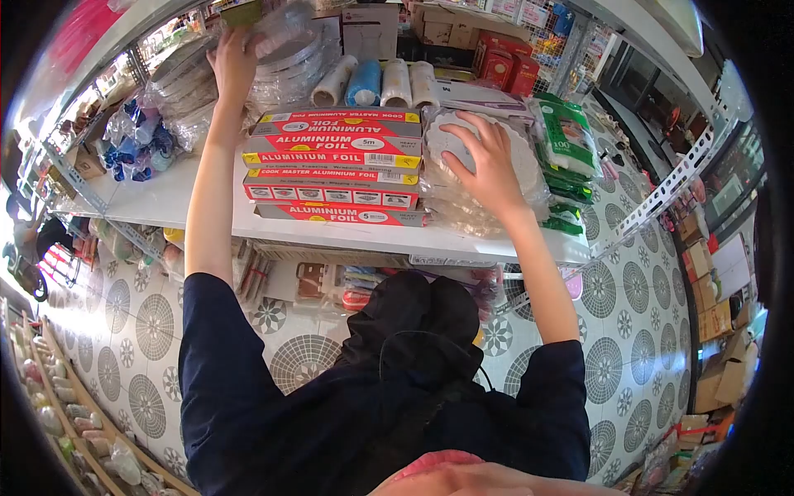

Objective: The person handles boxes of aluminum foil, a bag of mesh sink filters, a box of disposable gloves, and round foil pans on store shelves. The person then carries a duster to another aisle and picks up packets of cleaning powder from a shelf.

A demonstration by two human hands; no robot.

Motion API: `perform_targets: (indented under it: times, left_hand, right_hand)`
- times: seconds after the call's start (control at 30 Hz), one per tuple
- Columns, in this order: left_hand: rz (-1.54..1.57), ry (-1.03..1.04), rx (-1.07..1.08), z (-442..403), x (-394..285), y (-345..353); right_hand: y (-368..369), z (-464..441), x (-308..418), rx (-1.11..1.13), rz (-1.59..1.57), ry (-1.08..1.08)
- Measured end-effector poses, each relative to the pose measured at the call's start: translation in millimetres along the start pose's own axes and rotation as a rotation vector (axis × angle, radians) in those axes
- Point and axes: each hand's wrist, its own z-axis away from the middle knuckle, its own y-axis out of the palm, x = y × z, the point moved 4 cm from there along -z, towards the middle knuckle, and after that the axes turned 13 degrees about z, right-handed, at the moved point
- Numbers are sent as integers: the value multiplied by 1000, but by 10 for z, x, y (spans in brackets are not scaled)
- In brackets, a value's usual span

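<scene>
My left hand (235,66) reaches up to the back left of the shelf. Its fingers close on a blurred clear plastic package (285,31) with a greenish top part; its contents cannot be made out. Beside and below that hand are plastic-wrapped round trays (285,73). My right hand (486,157) lies with fingers spread on a stack of white lacy paper doilies (451,186) in clear plastic. Between my arms stand stacked aluminium foil boxes (335,157), red, grey and yellow.
Wrapped rolls (364,84), one blue, lie behind the foil boxes. Green packets (566,136) sit at the right shelf edge. Red boxes (506,66) stand farther back. A perforated metal post (670,178) rises at the right. Goods fill a lower shelf near my knees.
</scene>
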Motion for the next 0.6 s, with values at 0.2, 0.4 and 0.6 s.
perform_targets:
  times: [0.2,0.4,0.6]
  left_hand:
    - [419,-249,-284,164,-573,-552]
    - [1484,-764,-264,1044,-1248,-848]
    - [1931,-1182,-124,1912,-1965,-607]
  right_hand:
    - [-275,91,213,-77,-101,16]
    - [-351,140,477,-62,-520,141]
    - [-241,291,603,-28,-1401,578]
